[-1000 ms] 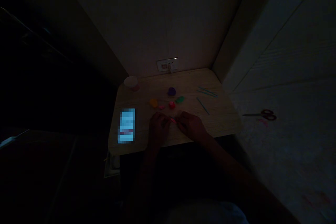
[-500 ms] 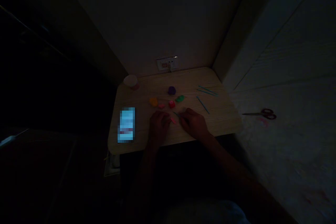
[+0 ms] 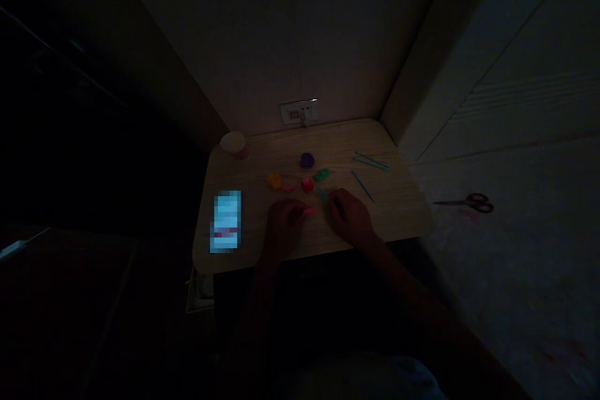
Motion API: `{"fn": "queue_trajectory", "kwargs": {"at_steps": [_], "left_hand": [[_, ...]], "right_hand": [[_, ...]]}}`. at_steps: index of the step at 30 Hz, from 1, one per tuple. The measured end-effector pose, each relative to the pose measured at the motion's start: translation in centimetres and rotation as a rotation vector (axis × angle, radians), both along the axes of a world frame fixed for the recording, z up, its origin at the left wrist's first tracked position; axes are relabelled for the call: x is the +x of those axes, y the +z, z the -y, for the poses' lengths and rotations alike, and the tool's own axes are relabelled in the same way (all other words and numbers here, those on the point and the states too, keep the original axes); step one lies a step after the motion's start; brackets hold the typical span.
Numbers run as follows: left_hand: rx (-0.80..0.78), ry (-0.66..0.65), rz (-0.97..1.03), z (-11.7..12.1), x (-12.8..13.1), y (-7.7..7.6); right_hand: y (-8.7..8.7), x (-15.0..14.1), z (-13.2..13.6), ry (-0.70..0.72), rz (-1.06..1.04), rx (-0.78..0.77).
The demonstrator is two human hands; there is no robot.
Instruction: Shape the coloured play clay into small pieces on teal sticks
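Pink strip: a small flat piece (image 3: 310,210) over the near middle of the tabletop (image 3: 398,215), between the two hands, one end at the left fingertips; it's too dark from here to tell whether it rests on the wood.
Left hand: the grip (image 3: 284,219) looks pinched together on that strip's end, though shadow hides the exact contact.
Right hand: the grip (image 3: 347,211) is closed round a thin blue-green tool (image 3: 322,194), its blurred tip pointing out towards the red piece (image 3: 307,185).
Feel of the strip: I'd judge it soft clay, very light, a bit tacky, easily dented or stretched; best taken lightly by one end or along an edge, with flat fingertips.
Feel of the tool: slim and probably stiff and light; the shaft is the place to hold.
Colours beyond the hands: an orange lump (image 3: 274,181), a pink lump (image 3: 289,188), a green lump (image 3: 321,174) and a purple lump (image 3: 307,160).
Blue-green sticks: one (image 3: 362,185) lies alone, near a pair (image 3: 371,164).
Writing: nothing I can read; the lit phone (image 3: 225,222) shows only coarse blocks, and the cup (image 3: 234,144) carries no legible brand.
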State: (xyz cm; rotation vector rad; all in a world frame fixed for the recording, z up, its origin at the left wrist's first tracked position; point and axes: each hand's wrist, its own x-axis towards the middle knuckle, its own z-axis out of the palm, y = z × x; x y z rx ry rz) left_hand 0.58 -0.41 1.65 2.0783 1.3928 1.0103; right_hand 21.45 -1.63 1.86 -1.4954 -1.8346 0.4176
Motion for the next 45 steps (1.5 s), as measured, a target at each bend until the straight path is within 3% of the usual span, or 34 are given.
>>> {"fn": "queue_trajectory", "kwargs": {"at_steps": [5, 15, 45], "left_hand": [[-0.042, 0.036, 0.021, 0.1, -0.1, -0.2], [-0.019, 0.001, 0.012, 0.1, -0.2, 0.0], [0.045, -0.083, 0.074, 0.3, -0.1, 0.1]], "right_hand": [[-0.2, 0.2, 0.0, -0.052, -0.026, -0.079], [0.3, 0.4, 0.1, 0.184, -0.157, -0.113], [0.8, 0.2, 0.2, 0.240, -0.088, -0.107]]}}
